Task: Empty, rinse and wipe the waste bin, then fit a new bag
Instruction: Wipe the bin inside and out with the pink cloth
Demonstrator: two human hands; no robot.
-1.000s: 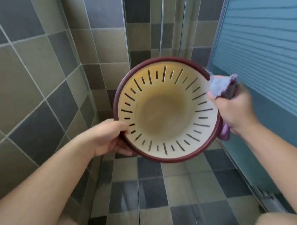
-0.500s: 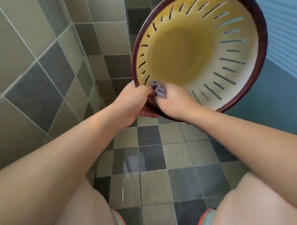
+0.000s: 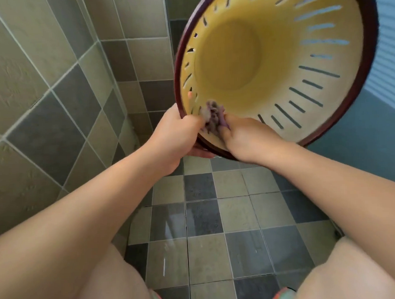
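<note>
Currently, position: the waste bin (image 3: 276,63) is held up in the air above the tiled floor (image 3: 216,215), near the corner of the tiled wall (image 3: 55,87).
Left grip: the left hand (image 3: 180,132) is curled round the bin's dark red rim at its lowest edge.
Right grip: the right hand (image 3: 241,136) is closed on a purple cloth (image 3: 213,117), which is pressed against the inner wall just inside the rim.
Risk: the bin is carried by one hand at a single point; a hard wipe could twist it loose, so that it is dropped on the floor.
Risk: the slots could be snagged by the cloth.
Direction: the mouth is turned toward the person and slightly down.
Long axis: it is judged to run from mouth to base, up and away.
</note>
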